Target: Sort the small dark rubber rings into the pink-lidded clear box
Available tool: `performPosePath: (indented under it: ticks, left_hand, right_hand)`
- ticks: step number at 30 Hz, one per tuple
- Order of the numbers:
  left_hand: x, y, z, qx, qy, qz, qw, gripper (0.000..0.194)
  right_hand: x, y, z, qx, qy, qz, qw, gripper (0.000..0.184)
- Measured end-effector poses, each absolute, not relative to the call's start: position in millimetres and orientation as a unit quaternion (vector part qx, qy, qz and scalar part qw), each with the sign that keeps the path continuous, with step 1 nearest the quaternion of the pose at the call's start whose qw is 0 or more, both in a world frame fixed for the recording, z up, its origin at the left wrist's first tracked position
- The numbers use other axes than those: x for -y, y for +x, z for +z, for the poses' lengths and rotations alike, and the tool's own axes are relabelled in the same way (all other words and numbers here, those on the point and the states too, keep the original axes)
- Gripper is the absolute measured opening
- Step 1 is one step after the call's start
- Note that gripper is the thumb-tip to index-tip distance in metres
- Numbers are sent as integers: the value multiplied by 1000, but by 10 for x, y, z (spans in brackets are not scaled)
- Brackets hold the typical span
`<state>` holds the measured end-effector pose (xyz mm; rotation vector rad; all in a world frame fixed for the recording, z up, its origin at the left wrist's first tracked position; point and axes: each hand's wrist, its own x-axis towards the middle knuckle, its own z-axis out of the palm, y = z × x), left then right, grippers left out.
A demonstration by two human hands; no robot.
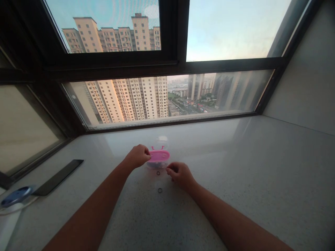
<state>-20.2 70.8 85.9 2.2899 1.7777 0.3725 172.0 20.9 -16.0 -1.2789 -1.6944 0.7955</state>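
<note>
A small clear plastic box with a pink lid [159,156] stands on the pale sill, with dark contents dimly visible inside. The lid looks tilted up, and a thin pink handle [157,148] shows behind it. My left hand [138,156] is closed, its thumb and fingers gripping the lid's left end. At the box's near right corner, my right hand [180,174] is closed in a pinch; whatever is between the fingertips is too small to make out. Two small dark rings lie in front of the box: one ring [158,173] close to it, another ring [160,190] nearer me.
A long dark flat object [59,177] lies on the sill at left, beside a blue oval item [17,196] with a pale cable. Dark window frames [172,68] rise behind the sill, and a wall [311,73] bounds it at right.
</note>
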Motion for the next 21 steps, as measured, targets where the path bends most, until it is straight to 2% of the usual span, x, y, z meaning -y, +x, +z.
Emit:
performPosePath:
  ticks: [7,21]
  left_hand:
    - [-857,-209,869,-625,764,66,143,18]
    - [-825,-244,938,-601,779,86,157,21]
  right_hand:
    - [-203,1712,-170,682,-507,315,422,20]
    - [-190,1715,-138,686,-511,316,410,20]
